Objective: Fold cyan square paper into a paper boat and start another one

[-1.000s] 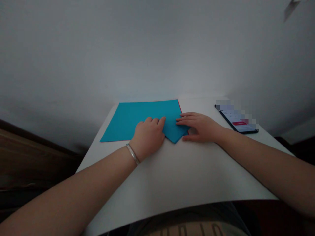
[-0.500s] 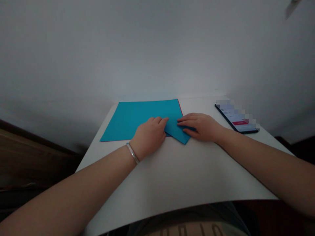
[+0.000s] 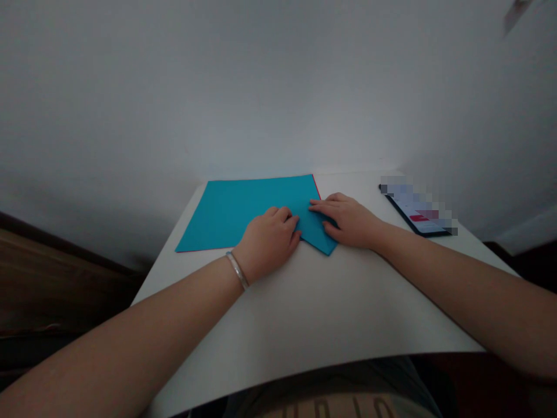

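Observation:
A folded piece of blue paper (image 3: 321, 237) lies over the near right part of a larger blue sheet (image 3: 252, 200), its pointed corner reaching past the sheet's near edge. My left hand (image 3: 270, 239), with a silver bangle at the wrist, is closed on the left part of the folded paper, fingers curled; its palm side is hidden. From the right, my right hand (image 3: 348, 219) rests its outstretched fingers on the folded paper. The thumb is apart from the fingers, near the paper's right edge. A thin red edge shows under the larger sheet.
Both papers lie on a white table (image 3: 331, 302) that stands against a pale wall (image 3: 278, 93). A phone (image 3: 418, 217) with a lit, partly blurred screen lies at the right. Brown wooden furniture (image 3: 56, 278) is at the left, beside the table.
My left hand has slid slightly to the right along the folded paper, its thumb now lower. My right hand has shifted a little away from me and left, with its thumb more apart.

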Demonstrator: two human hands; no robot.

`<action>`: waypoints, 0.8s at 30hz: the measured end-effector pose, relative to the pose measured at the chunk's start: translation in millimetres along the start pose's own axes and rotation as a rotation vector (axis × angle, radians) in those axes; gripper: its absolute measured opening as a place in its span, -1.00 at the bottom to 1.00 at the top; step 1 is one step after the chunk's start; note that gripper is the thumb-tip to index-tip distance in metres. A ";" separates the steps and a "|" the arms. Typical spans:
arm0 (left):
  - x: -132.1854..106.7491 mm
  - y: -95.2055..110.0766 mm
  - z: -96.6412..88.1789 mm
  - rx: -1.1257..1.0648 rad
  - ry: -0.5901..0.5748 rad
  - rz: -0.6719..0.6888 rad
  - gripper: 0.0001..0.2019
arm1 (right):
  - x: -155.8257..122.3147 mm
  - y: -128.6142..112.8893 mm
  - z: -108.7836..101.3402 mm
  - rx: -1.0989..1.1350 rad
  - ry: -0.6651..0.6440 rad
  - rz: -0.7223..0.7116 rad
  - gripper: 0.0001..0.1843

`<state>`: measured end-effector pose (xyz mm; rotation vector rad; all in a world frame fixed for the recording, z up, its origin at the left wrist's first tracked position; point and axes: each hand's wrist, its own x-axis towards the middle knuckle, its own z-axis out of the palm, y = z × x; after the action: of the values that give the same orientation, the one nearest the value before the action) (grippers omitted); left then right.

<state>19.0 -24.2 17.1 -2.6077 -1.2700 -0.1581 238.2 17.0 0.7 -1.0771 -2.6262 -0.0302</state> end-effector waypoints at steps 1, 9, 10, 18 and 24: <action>0.3 -0.3 0.7 0.003 0.003 0.011 -0.63 | 0.9 -1.2 0.0 -0.011 -0.008 0.008 -0.46; 1.7 -3.5 5.5 -0.018 0.022 0.013 -0.56 | 1.5 -4.1 1.9 -0.063 -0.024 0.069 -0.35; 1.7 -3.2 5.1 -0.019 0.015 0.009 -0.57 | 1.1 -3.2 2.7 -0.063 -0.028 0.077 -0.34; -1.3 3.7 6.5 -0.004 -0.047 -0.042 -0.48 | 0.6 9.4 15.5 -0.025 -0.138 0.048 -0.35; -8.8 9.4 6.5 0.042 -0.198 -0.103 -0.30 | 3.1 15.8 19.2 -0.044 -0.166 0.081 -0.32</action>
<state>20.9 -34.8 7.6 -2.5760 -1.4562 0.1114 241.9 33.0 -18.2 -1.2492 -2.7364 0.0203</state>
